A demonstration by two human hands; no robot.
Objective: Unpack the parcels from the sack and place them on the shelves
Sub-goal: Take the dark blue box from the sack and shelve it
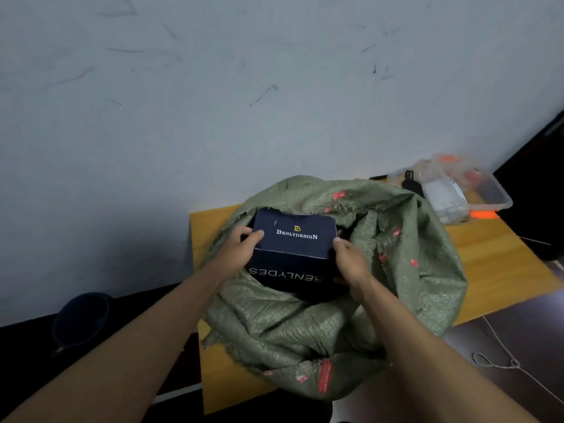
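A green woven sack (329, 325) with red marks sits open on a yellow wooden table (500, 264). A dark navy box (294, 248) printed "BENLYDESIGN" stands in the sack's mouth, top face up. My left hand (241, 250) grips its left side, thumb on the lid. The box's right side is held by my right hand (351, 264), whose fingers curl around the edge. Whatever else lies inside the sack is hidden by the box and the folds.
A clear plastic bin (491, 190) with white, orange and black items stands at the table's far right. A dark round bucket (81, 319) sits on the floor to the left. The grey wall (244, 102) rises right behind the table. A thin cord (503, 361) lies on the floor.
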